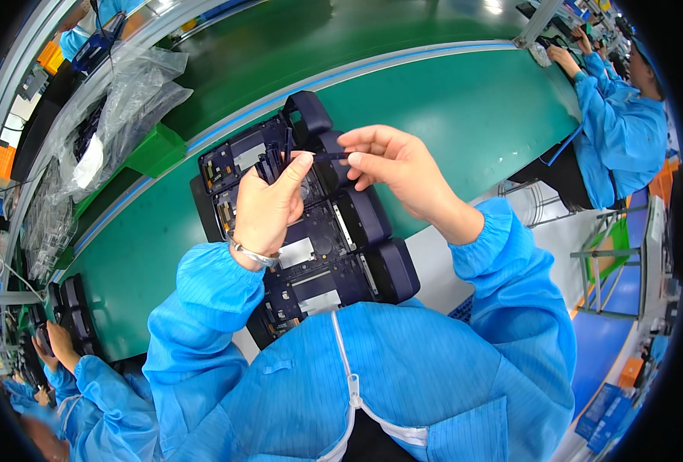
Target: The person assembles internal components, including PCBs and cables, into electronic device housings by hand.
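Note:
My left hand [268,212], with a bracelet at its wrist, is closed round a bunch of thin dark strips [269,165], which stick up past the thumb. One dark strip [330,156] stretches sideways from the left thumb and forefinger to my right hand [403,171]. The right thumb and forefinger pinch its far end, with the other fingers loosely curled. Below both hands lies a row of several opened dark-blue electronic devices [297,279], their inner boards and pale rectangles showing. The left hand hides part of the upper devices. What the strips are for cannot be told.
The devices rest on a green bench [449,100] with a metal rail along its far side. Clear plastic bags [122,115] and a green bin [157,150] lie beyond the rail. Co-workers in blue sit at right [619,131] and lower left [114,404].

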Tool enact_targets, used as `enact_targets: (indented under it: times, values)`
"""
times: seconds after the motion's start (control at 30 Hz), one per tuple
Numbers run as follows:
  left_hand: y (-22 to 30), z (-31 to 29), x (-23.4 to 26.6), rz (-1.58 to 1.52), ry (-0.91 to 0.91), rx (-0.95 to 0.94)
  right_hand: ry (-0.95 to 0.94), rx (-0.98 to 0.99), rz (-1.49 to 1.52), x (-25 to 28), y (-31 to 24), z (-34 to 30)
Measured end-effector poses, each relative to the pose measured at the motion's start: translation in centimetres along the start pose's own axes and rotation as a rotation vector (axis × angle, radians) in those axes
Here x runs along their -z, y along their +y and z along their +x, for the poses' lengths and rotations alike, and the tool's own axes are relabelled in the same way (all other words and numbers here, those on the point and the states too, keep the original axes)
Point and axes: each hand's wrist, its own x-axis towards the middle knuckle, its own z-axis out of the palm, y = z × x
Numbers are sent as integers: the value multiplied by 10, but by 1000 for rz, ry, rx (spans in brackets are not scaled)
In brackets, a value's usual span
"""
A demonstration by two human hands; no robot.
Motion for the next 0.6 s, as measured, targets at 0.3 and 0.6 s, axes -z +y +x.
enact_targets:
  times: [0.3, 0.6]
  values:
    - [9, -7, -6, -100, -165, 73, -24, 205, -342, 3, -16, -3]
    - [14, -38, 35, 302, -29, 19, 102, 43, -302, 47, -6, -22]
